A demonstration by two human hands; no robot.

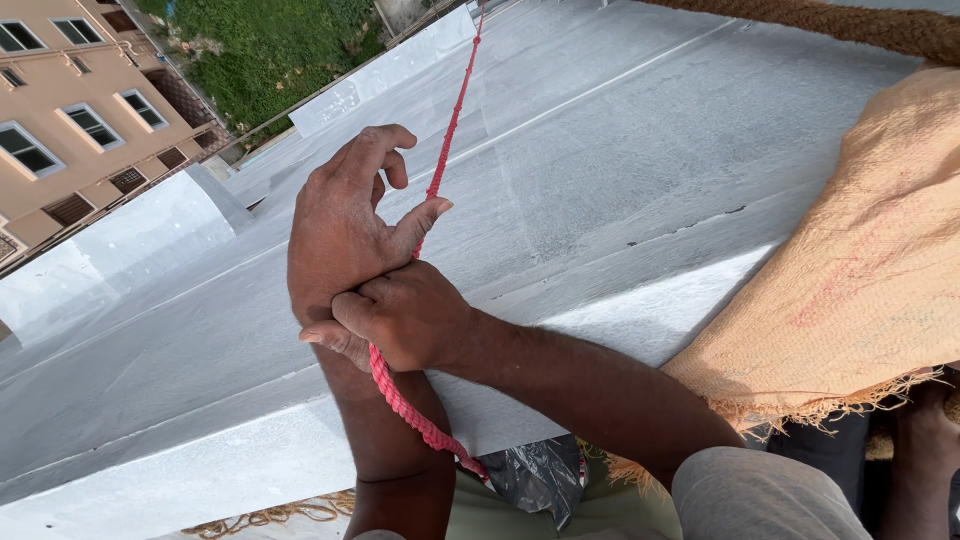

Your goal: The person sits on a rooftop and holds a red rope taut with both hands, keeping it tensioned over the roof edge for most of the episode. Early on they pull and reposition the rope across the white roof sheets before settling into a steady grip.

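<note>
A thin red braided rope [452, 110] runs taut from the top of the view down into my hands. It comes out below them and trails toward my lap [425, 425]. My left hand [340, 225] is the upper one. The rope passes between its thumb and palm, with the thumb pressed against it and the fingers loosely curled. My right hand [410, 315] is a closed fist around the rope just below, resting across my left wrist. How the rope lies inside the hands is hidden.
A grey-white coated roof ledge [600, 150] slopes away under the hands. An orange burlap sack [860, 270] lies at right, with a thick brown rope [850, 22] above it. Crumpled black plastic [535, 475] sits near my lap. A building [70, 110] and grass [290, 50] lie far below.
</note>
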